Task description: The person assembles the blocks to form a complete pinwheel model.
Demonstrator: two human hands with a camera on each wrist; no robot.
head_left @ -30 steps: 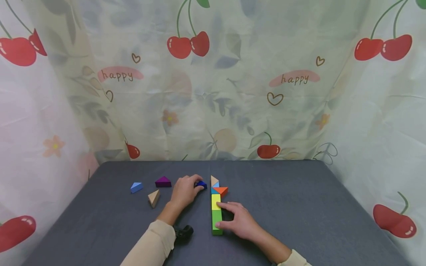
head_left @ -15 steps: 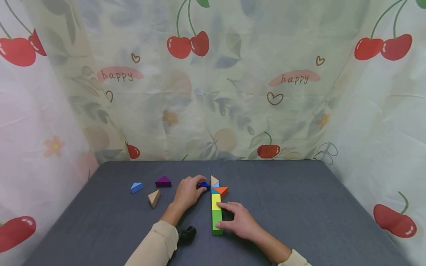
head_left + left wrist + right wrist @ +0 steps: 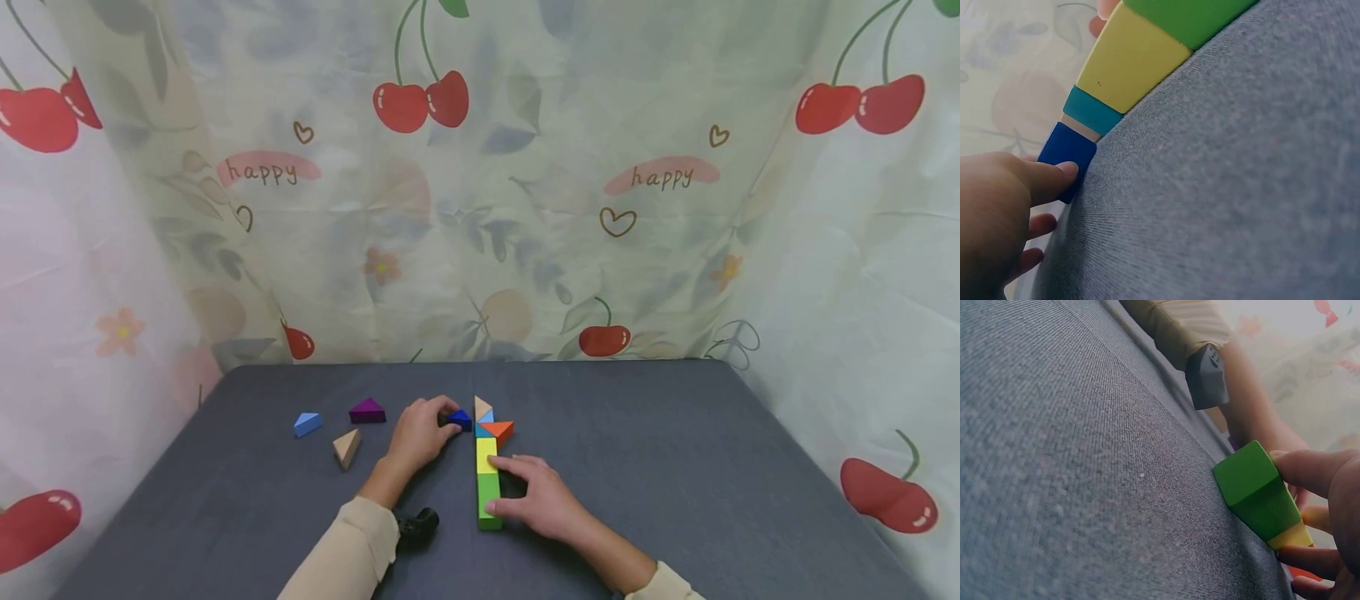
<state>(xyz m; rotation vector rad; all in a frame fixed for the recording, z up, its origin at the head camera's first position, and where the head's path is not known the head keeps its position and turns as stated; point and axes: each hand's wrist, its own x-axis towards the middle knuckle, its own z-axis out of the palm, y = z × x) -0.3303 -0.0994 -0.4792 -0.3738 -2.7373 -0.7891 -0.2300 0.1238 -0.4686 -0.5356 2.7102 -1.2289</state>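
Note:
A row of coloured blocks runs away from me on the table: a green block nearest, then a yellow block, then small wedges in teal, orange, light blue and plain wood. Just left of the far end, my left hand pinches a dark blue triangular block between thumb and fingers. In the left wrist view the thumb lies on the blue block's side. My right hand rests along the row's right side, thumb at the green block, a fingertip on the yellow one.
Left of my left hand lie a purple triangular block, a light blue triangular block and a plain wooden triangular block. Dark grey cloth covers the table. A printed curtain hangs around its back and sides.
Over the second, my left hand has slid the dark blue block a little to the right, closer to the row. My right hand and the row have stayed in place.

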